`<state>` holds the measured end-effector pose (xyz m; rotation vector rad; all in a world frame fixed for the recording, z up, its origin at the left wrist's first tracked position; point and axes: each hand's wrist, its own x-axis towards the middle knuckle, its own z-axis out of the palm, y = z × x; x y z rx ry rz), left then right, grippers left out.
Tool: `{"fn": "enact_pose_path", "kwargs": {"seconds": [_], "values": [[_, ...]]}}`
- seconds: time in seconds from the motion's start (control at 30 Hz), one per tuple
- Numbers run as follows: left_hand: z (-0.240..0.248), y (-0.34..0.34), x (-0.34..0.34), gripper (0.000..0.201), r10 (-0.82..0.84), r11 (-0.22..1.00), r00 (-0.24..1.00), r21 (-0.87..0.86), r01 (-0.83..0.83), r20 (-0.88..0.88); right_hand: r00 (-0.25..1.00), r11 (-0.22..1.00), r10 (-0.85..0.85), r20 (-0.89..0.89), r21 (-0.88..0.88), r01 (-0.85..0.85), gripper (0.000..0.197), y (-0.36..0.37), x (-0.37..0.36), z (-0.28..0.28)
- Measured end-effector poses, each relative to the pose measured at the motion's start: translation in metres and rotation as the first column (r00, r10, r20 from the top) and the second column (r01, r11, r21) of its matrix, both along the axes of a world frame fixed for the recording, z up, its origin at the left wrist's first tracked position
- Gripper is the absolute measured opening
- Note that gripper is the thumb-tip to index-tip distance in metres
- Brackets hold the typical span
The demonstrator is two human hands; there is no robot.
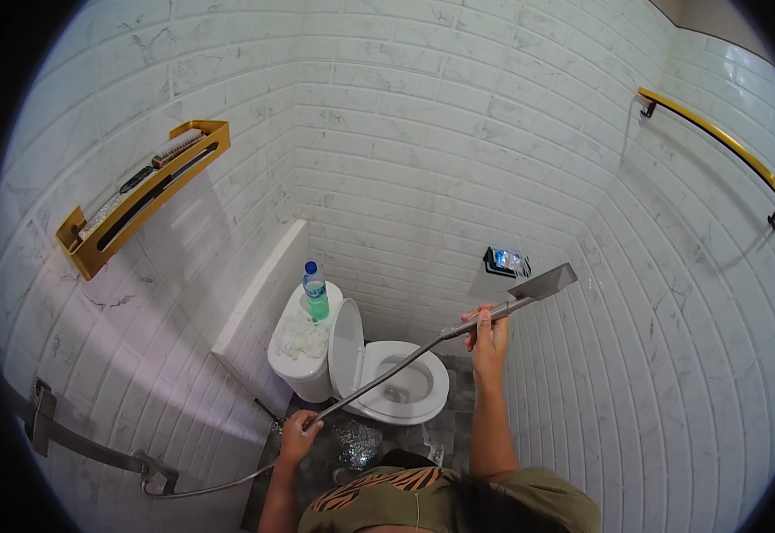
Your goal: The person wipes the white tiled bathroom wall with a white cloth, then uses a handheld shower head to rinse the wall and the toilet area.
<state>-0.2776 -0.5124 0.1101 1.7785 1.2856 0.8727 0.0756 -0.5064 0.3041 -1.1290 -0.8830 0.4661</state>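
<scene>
My right hand (485, 333) is wrapped round the handle of a flat grey handheld shower head (545, 282), raised to the right of the toilet. From the handle a grey metal hose (387, 375) slants down to my left hand (300, 435), whose fingers are closed on it. Past that hand the hose runs on to a wall fitting (161, 478) at the lower left. Below the hose stands a white toilet (439, 391) with its lid (345, 342) raised. I cannot tell whether water leaves the shower head.
On the white cistern (321, 366) stand a bottle of green liquid with a blue cap (314, 293) and crumpled whitish material (298, 338). A gold shelf (94, 253) holding a brush (177, 147) juts from the left wall. A gold rail (716, 133) and black holder (496, 264) are wall-mounted. The dark floor glistens.
</scene>
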Motion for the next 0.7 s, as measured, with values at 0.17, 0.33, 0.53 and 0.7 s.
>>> {"fn": "enact_pose_path", "kwargs": {"seconds": [0.17,0.33,0.53,0.7], "values": [[0.0,-0.013,0.008,0.019,-0.004,0.998,0.998,-0.054,0.007,0.057,1.0,0.999,-0.009,0.028,-0.035,0.01,0.021,-0.018,0.017,-0.021],[0.006,-0.035,0.02,0.019,0.044,0.999,0.999,-0.001,-0.044,0.017,1.0,0.997,0.023,0.009,-0.071,-0.022,0.021,-0.032,0.04,-0.04],[0.0,-0.067,0.049,0.019,0.131,0.991,0.991,0.001,-0.131,0.001,0.997,0.981,0.077,-0.013,-0.177,-0.078,0.022,-0.057,0.077,-0.069],[0.005,-0.087,0.079,0.02,0.094,0.995,0.993,0.034,-0.092,-0.066,0.994,0.965,0.111,0.009,-0.241,-0.106,0.022,-0.079,0.109,-0.11]]}}
